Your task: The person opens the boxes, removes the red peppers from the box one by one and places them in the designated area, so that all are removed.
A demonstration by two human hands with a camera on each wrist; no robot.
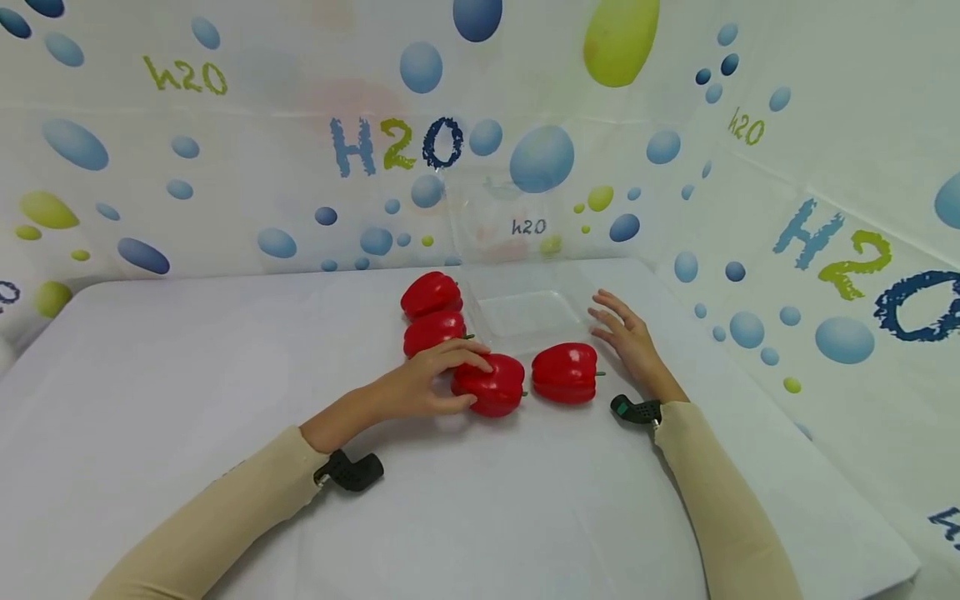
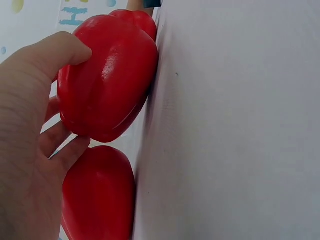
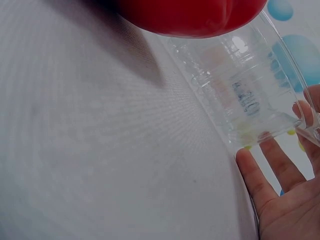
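Note:
My left hand (image 1: 423,382) holds a red bell pepper (image 1: 498,390), thumb on its near side and fingers over the top and far side. In the left wrist view, the thumb (image 2: 70,49) lies on the glossy skin of this pepper (image 2: 112,75). A second pepper (image 1: 564,373) lies to its right with its green stem pointing right. Behind them is a clear plastic container (image 1: 491,333) with its hinged lid raised. My right hand (image 1: 633,346) is at the container's right side with fingers spread; in the right wrist view, its fingertips (image 3: 245,156) are right at the clear wall (image 3: 230,100).
Two more red peppers, a rear one (image 1: 431,295) and a nearer one (image 1: 432,331), lie to the container's left. A white cloth (image 1: 225,358) covers the table. Behind and to the right hangs a curtain (image 1: 300,75) printed with bubbles and H2O lettering.

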